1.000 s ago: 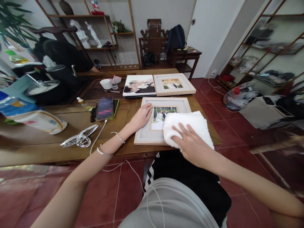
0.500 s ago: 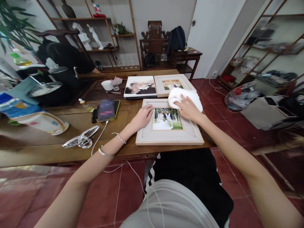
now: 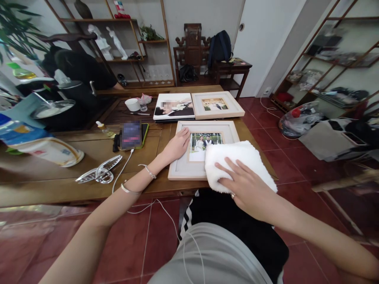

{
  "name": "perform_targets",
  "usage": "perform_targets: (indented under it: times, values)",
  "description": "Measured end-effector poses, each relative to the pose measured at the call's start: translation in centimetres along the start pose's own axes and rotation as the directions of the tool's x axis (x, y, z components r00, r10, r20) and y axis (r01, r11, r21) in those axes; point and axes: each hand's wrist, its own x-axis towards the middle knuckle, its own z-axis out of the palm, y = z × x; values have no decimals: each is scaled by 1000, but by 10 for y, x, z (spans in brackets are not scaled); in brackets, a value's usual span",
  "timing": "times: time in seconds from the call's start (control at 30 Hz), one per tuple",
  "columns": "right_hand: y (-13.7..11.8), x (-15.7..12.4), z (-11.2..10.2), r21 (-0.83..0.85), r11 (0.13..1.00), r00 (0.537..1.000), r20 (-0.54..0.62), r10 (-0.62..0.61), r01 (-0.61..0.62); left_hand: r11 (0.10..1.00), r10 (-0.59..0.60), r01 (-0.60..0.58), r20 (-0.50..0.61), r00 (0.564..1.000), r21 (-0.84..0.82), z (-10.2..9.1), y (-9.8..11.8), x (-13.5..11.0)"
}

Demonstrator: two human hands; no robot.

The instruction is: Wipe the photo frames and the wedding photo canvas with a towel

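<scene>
A pale wooden picture frame (image 3: 184, 165) with a photo of two people lies flat near the table's front edge. My left hand (image 3: 179, 145) grips its left side, with the fingers over the rim. My right hand (image 3: 244, 183) holds a white fluffy cloth (image 3: 245, 157) with its fingers somewhat spread, pressing it onto the frame's lower right part. The cloth hides that corner and part of the photo, and hangs past the frame's right side. Just behind lie a second pale frame (image 3: 237, 105) and a photo panel (image 3: 174, 114).
On the wooden table (image 3: 148, 165) to the left are a clear hair claw clip (image 3: 100, 169), a phone (image 3: 144, 134) with a white cable, a dropper bottle (image 3: 106, 129), a white cup (image 3: 132, 104) and a large tilted bottle (image 3: 44, 146). A person in black (image 3: 79, 67) sits at the far left.
My right hand has drawn the cloth from the frame's upper right corner down toward me to its lower right corner. My left hand stays on the frame's left side.
</scene>
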Motion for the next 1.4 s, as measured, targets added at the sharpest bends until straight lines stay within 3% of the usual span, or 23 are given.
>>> perform_targets:
  times: [0.13,0.43,0.57,0.73,0.93,1.07,1.23,1.4]
  values:
    - [11,20,12,-23,999,998,-46,37,-38,1000,2,-3,33,999,30,2,-4,0]
    - [104,105,22,-141,971,964,-216,158,-191,999,12,-14,36,999,33,0,-2,1]
    - [124,128,24,-192,969,981,-150,125,-153,1000,1,-1,29,1000,22,-2,0,2]
    - [103,108,17,-183,981,997,-54,61,-70,1000,-5,5,24,1000,13,-2,3,1]
    - [40,43,-8,-103,995,991,135,6,8,1000,-20,20,7,1000,2,2,0,1]
    - [4,15,-18,-28,999,986,161,-38,43,1000,-23,23,21,1000,-2,2,-2,1]
    - [-9,26,-3,-43,999,993,119,-18,23,1000,-16,16,20,1000,-9,1,-2,0]
    - [21,64,18,-109,993,999,14,47,-46,1000,-8,8,26,1000,9,0,-2,1]
